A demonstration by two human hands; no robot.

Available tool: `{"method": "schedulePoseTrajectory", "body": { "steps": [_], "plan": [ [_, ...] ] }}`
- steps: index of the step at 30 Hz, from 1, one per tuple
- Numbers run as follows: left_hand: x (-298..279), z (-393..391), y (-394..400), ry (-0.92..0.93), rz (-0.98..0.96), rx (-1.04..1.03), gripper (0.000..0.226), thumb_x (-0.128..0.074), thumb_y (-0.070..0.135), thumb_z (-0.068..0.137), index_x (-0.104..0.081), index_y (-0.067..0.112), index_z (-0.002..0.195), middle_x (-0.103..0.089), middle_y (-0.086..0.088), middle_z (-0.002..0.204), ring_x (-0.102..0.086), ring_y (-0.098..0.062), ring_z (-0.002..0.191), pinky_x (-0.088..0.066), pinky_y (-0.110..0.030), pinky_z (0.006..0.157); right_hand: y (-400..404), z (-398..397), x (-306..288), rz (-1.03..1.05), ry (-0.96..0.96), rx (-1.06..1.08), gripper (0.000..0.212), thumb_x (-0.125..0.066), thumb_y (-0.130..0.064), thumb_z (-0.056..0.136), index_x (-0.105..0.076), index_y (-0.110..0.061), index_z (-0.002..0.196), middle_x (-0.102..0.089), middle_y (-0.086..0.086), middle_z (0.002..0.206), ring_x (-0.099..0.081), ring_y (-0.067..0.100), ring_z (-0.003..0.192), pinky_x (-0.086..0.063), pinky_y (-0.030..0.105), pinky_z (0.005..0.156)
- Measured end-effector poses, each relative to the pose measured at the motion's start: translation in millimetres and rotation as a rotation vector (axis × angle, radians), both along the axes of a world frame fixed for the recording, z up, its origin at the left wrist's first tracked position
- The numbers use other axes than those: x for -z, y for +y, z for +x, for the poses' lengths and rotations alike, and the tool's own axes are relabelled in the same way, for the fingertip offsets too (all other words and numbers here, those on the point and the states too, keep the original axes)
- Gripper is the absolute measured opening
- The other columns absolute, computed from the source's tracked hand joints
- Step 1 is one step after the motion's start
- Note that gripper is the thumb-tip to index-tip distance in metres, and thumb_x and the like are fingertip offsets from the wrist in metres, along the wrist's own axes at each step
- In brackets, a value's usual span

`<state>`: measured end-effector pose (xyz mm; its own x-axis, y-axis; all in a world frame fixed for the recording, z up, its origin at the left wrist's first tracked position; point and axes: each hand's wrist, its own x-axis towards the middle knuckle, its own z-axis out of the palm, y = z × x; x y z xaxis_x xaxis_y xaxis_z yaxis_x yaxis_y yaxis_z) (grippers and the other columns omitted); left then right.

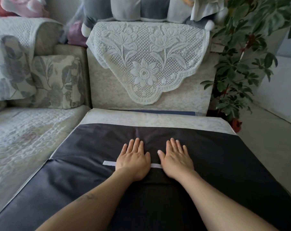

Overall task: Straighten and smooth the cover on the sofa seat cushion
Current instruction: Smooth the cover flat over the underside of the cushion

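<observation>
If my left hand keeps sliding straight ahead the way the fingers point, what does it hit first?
The left hand lies flat on the dark cover. Ahead is more cover with a crease, then the pale cushion strip, then probably the sofa backrest.

White strip on the dark cover partly hidden under both hands, cover's near end cut by the bottom edge, soft toys cropped at the top edge, houseplant cropped at right

Two hands: left hand, right hand. One dark cover, two cushions, one plant at two o'clock.
</observation>
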<state>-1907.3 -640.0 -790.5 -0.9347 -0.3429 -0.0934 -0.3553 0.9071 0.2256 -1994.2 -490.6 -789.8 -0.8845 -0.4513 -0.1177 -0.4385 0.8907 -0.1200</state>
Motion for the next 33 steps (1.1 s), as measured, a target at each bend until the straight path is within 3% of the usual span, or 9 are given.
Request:
{"method": "schedulePoseTrajectory", "body": {
  "steps": [21,33],
  "plan": [
    [-3,-22,-6,0.016,0.034,-0.041,0.069,-0.012,0.050,0.110,0.001,0.016,0.169,0.014,0.000,0.176,0.019,-0.015,0.160,0.010,-0.039,0.131,0,-11,-16,-0.004,-0.001,-0.042,0.074,-0.011,-0.057,0.108,0.005,-0.013,0.166,0.015,0.005,0.174,0.016,0.020,0.160,0.006,0.044,0.130],
    [12,-74,-27,0.049,-0.014,-0.019,0.071,-0.011,0.054,0.106,0.002,0.022,0.169,0.016,0.007,0.174,0.022,-0.011,0.159,0.010,-0.042,0.131,-40,-63,6,0.002,0.026,-0.077,0.076,-0.009,-0.060,0.107,0.007,-0.015,0.166,0.016,0.002,0.173,0.017,0.018,0.159,0.008,0.044,0.129]
  ]
}}
